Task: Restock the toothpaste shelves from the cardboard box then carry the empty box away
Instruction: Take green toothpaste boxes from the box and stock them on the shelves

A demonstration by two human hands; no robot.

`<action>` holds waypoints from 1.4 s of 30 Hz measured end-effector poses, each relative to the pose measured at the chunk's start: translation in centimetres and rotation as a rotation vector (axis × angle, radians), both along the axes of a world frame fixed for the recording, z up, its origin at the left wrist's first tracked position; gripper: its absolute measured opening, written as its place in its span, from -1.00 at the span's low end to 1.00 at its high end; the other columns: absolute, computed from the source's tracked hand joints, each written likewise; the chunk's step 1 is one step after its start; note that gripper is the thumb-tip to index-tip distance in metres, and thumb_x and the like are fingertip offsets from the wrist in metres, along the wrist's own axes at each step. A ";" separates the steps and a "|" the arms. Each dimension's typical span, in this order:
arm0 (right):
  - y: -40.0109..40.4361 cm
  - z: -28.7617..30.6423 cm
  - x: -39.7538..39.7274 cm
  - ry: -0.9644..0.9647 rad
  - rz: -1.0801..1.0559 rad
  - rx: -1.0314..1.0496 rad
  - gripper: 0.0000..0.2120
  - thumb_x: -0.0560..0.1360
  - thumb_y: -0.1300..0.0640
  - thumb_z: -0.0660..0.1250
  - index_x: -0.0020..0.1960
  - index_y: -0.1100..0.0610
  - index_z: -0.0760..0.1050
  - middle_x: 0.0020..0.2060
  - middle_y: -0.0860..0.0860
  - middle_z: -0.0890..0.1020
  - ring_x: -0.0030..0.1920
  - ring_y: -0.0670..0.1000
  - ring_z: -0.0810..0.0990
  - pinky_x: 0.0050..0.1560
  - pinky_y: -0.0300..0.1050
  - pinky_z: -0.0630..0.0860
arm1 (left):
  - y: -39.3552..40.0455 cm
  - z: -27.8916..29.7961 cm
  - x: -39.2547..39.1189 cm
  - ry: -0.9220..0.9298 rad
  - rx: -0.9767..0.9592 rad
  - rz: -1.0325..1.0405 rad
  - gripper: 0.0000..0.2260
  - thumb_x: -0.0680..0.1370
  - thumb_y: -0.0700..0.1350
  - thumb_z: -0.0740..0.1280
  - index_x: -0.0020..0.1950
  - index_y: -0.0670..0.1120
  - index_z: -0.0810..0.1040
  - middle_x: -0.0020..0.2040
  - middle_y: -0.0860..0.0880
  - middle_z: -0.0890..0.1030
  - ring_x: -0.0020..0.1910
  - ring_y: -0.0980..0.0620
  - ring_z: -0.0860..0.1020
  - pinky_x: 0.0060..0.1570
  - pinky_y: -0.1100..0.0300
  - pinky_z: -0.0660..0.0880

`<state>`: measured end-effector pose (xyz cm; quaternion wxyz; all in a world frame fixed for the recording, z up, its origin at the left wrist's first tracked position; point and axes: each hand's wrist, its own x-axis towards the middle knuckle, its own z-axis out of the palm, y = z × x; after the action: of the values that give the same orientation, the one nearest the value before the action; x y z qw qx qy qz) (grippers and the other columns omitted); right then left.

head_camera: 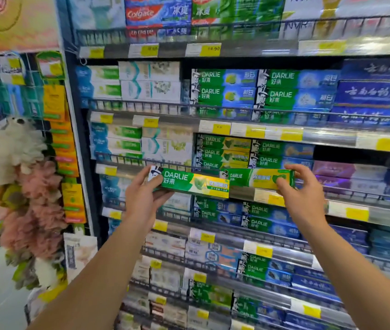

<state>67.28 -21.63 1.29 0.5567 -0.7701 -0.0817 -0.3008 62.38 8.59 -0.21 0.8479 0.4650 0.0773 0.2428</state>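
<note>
Item: two green-and-yellow Darlie toothpaste cartons, held level in front of the toothpaste shelving (255,133).
- Left carton (189,183): grip of the left hand (145,195) wraps its left end, thumb across the front face, fingers beneath.
- Right carton (258,178): grip of the right hand (302,189) pinches its right end, thumb on the front, fingers over the top edge. Its left end sits behind the left carton's right end.
- Position: both cartons are at the wire front rail (127,160) of the shelf holding matching green-and-yellow Darlie stock (223,151); the hands and cartons cover part of that row and the price strip below.

Surroundings:
- Green-and-blue Darlie cartons (260,88) on the shelf above, and more on the shelves below.
- Colgate cartons (157,11) on the top shelf.
- White-and-teal cartons (149,81) at left; dark blue cartons with white script (375,91) at right.
- Yellow price tags (209,50) along each shelf edge.
- Pink, white and green bath puffs (20,186) and orange hanging packets (54,101) on the side rack at left.

Legibility: price figures and small print are blurred; lower shelves and the far right are cut off by the frame edge.
</note>
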 end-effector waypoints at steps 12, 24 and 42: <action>4.6 1.5 10.5 -0.032 -0.050 -0.042 -0.72 0.52 0.16 0.38 0.21 -0.02 0.49 0.13 -0.09 0.46 0.18 -0.06 0.43 0.08 -0.01 0.44 | 6.3 1.5 11.0 -0.074 -0.019 -0.072 -0.74 0.59 -0.29 0.27 0.13 0.05 0.52 0.21 -0.21 0.58 0.05 -0.20 0.62 -0.06 -0.04 0.63; 3.9 1.3 15.1 0.116 -0.058 -0.395 -0.69 0.49 0.09 0.43 0.21 -0.08 0.53 0.12 0.00 0.59 0.10 0.06 0.53 -0.02 -0.14 0.37 | 7.0 1.1 15.1 -0.084 -0.075 -0.127 -0.57 0.60 -0.31 0.25 0.44 -0.04 0.39 0.19 -0.14 0.58 0.08 -0.20 0.61 -0.07 0.00 0.58; 5.9 0.2 13.7 0.030 -0.003 -0.401 -0.82 0.54 0.06 0.32 0.12 -0.08 0.58 0.01 -0.14 0.64 -0.05 -0.11 0.61 -0.11 -0.26 0.50 | 4.0 0.8 16.5 -0.102 -0.083 -0.218 -0.60 0.58 -0.31 0.27 0.39 -0.03 0.44 0.22 -0.13 0.59 0.13 -0.19 0.60 0.05 -0.06 0.59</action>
<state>81.02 -15.77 1.50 0.3931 -0.8699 -0.1307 -0.2679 78.87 12.59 0.54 0.8906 0.4221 -0.0072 0.1690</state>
